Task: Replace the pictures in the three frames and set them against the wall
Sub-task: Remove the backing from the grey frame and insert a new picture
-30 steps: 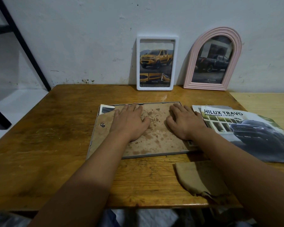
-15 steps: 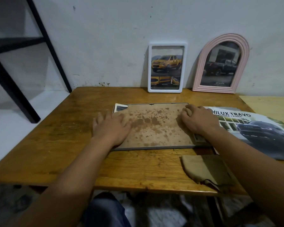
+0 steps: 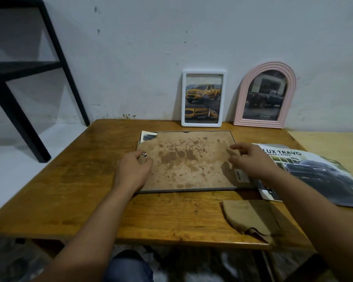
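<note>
So the big frame [image 3: 190, 161] lies face down in the middle of the wooden table [image 3: 69, 180], stained brown backing up, a corner of a picture [image 3: 148, 136] peeking out at its far left. Left hand [image 3: 134, 169] sits on the frame's left edge, fingers curled around a small metal clip [image 3: 144, 154] there. Right hand [image 3: 253, 161] is at the right edge, fingers loosely bent over the backing; can't tell if it's actually touching. The white frame [image 3: 203, 98] and pink arched frame [image 3: 265, 96] lean on the wall [image 3: 171, 37] at the far side. Truck brochure [image 3: 314, 174] just right, brown cloth [image 3: 251, 218] near.
</note>
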